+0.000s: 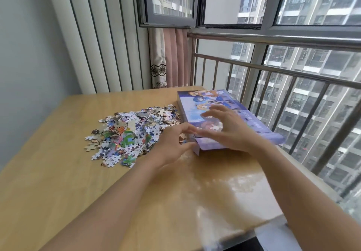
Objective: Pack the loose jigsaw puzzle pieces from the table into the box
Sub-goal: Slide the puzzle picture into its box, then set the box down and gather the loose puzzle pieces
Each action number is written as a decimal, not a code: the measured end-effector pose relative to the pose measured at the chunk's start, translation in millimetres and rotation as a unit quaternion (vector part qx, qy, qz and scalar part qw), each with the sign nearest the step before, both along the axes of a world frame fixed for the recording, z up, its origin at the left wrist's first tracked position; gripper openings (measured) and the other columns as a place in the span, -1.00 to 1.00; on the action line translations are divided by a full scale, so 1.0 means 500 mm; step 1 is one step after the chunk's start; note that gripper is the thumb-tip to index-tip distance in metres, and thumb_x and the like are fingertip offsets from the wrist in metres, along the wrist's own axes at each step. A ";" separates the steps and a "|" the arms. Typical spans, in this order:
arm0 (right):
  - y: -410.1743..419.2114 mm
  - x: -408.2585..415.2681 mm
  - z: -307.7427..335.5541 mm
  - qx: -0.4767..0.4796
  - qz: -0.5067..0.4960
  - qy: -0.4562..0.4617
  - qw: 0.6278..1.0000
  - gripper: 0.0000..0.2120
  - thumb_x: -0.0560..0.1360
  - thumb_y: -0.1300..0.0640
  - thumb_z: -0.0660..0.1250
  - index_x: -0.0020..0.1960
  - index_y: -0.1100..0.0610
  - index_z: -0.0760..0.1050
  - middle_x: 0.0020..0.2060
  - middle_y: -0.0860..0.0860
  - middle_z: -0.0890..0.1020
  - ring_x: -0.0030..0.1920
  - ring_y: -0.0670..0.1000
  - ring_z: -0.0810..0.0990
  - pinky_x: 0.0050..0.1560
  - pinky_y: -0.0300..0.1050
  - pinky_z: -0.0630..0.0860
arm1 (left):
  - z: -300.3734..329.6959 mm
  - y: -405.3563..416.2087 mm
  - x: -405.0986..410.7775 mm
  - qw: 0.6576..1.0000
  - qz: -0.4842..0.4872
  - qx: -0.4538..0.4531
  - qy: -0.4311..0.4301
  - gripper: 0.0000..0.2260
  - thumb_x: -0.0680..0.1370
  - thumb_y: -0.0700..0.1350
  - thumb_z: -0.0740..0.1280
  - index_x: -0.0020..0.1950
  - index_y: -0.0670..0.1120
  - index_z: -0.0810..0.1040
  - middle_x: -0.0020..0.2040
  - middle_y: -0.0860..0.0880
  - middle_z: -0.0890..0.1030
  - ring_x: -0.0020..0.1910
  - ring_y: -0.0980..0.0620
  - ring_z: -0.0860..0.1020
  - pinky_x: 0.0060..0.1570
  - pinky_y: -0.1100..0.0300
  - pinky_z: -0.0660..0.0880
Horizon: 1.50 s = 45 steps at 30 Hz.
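A purple puzzle box (197, 102) with a cartoon picture on its lid lies shut on the right part of the wooden table (58, 172). A heap of loose jigsaw pieces (129, 131) spreads out just left of it. My left hand (173, 143) hovers at the box's near left corner, fingers spread and loosely bent, holding nothing. My right hand (224, 127) is over the near half of the lid with fingers spread, blurred by motion; whether it touches the lid I cannot tell.
A metal railing (273, 71) and windows run along the table's right and far sides. A pink curtain (172, 59) hangs behind the far edge. Bare tabletop lies in front of the box and the heap.
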State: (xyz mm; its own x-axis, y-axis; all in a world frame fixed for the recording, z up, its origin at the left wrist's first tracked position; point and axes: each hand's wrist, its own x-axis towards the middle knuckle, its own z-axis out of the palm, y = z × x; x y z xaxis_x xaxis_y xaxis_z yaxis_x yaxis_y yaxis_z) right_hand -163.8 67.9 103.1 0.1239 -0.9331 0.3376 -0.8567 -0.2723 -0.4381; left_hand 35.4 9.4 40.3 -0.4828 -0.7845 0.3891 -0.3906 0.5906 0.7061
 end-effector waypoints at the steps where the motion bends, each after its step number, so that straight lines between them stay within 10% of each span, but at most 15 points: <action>1: -0.022 -0.026 0.003 0.033 -0.012 -0.055 0.998 -0.47 0.43 -0.42 0.33 0.18 -0.07 0.62 0.26 -0.13 0.58 0.19 -0.18 0.53 0.14 -0.22 0.43 | -0.003 -0.007 0.017 1.000 0.014 -0.017 -0.019 -0.70 0.45 -0.14 0.51 0.12 0.13 0.59 0.07 0.15 0.64 0.08 0.29 0.56 0.14 0.16 0.52; 7: -0.206 -0.203 0.011 0.148 -0.324 0.007 0.934 -0.34 0.35 -0.42 0.42 -0.11 0.21 0.46 -0.08 0.20 0.62 -0.22 0.11 0.53 -0.25 -0.09 0.39 | 0.009 -0.091 0.059 0.967 0.156 -0.122 -0.161 -0.54 0.47 0.11 0.39 0.36 0.06 0.49 0.35 0.05 0.53 0.34 0.04 0.45 0.34 0.08 0.38; 13: -0.256 -0.241 -0.045 0.248 -0.320 -0.065 0.912 -0.13 0.16 -0.39 0.58 0.15 0.25 0.48 0.00 0.14 0.59 -0.14 0.11 0.55 -0.25 -0.08 0.41 | -0.038 -0.158 0.011 0.883 0.138 -0.124 -0.431 -0.37 0.51 0.32 0.12 0.53 0.10 0.26 0.57 0.05 0.22 0.57 -0.03 0.10 0.49 -0.29 -0.07; 27: -0.296 -0.083 -0.053 0.227 -0.229 -0.037 0.946 -0.29 0.14 -0.43 0.56 -0.10 0.13 0.44 -0.19 0.08 0.57 -0.23 0.08 0.53 -0.37 -0.10 0.36 | -0.049 -0.154 0.179 0.910 0.183 -0.097 -0.359 -0.38 0.51 0.32 0.17 0.52 0.09 0.27 0.58 0.07 0.20 0.57 0.03 0.09 0.52 -0.19 0.02; 35: -0.281 -0.131 -0.045 0.262 -0.270 -0.121 0.919 -0.10 0.29 -0.56 0.31 0.20 0.23 0.52 -0.10 0.14 0.56 -0.24 0.10 0.53 -0.27 -0.14 0.42 | -0.032 -0.113 0.142 0.930 0.144 -0.182 -0.285 -0.66 0.54 0.13 0.23 0.19 0.03 0.63 0.29 0.06 0.51 0.39 0.08 0.35 0.54 -0.09 -0.15; 39: -0.274 -0.187 -0.022 0.277 -0.254 -0.208 0.903 -0.19 0.41 -0.39 0.40 0.39 0.19 0.45 -0.27 0.02 0.43 -0.56 -0.04 0.49 -0.59 -0.27 0.34 | -0.020 -0.103 0.083 0.962 0.103 -0.120 -0.221 -0.68 0.64 -0.06 0.15 0.23 -0.11 0.63 0.29 0.00 0.57 0.32 0.08 0.42 0.52 0.03 -0.09; 42: -0.274 -0.238 -0.006 0.238 -0.285 -0.228 0.900 -0.26 0.40 -0.31 0.47 0.31 0.23 0.50 0.03 0.16 0.60 -0.14 0.14 0.60 -0.26 -0.10 0.46 | 0.001 -0.108 0.044 0.979 0.102 -0.061 -0.167 -0.63 0.61 -0.16 0.16 0.39 -0.16 0.51 0.42 -0.05 0.48 0.42 -0.04 0.37 0.52 0.02 0.09; 45: -0.262 -0.256 -0.008 0.220 -0.304 -0.231 0.898 -0.32 0.41 -0.24 0.50 0.27 0.26 0.52 -0.04 0.16 0.60 -0.17 0.15 0.58 -0.25 -0.11 0.43 | 0.010 -0.112 0.018 0.982 0.100 0.000 -0.161 -0.61 0.52 -0.15 0.25 0.35 -0.12 0.55 0.37 -0.03 0.53 0.35 -0.05 0.45 0.42 0.00 0.32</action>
